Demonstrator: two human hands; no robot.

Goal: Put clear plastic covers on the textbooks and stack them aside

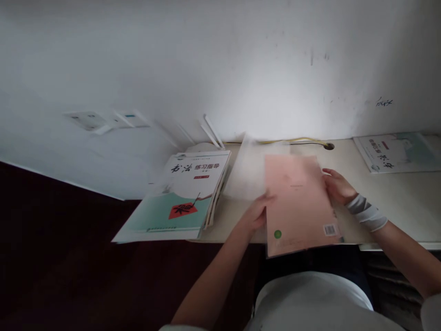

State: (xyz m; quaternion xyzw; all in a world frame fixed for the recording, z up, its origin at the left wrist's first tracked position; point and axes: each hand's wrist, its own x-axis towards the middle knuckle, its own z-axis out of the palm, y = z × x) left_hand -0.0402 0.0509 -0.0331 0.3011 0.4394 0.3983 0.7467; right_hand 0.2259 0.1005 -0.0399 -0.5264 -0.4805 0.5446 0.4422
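Note:
A thin pink book (pixel 298 202) with a barcode and a green dot lies at the desk's front edge, partly over a clear plastic sleeve (pixel 250 172). My left hand (pixel 257 212) grips the book's left edge, thumb on top. My right hand (pixel 337 186), with a grey-and-white band at the wrist, holds the book's right edge, fingers curled on it.
A stack of white-and-green workbooks (pixel 182 200) overhangs the desk's left end. Another white booklet (pixel 396 151) lies at the far right. A yellow cable (pixel 292 140) runs to a hole (pixel 329 146) by the white wall. The pale desk (pixel 406 202) stretches right; dark floor lies left.

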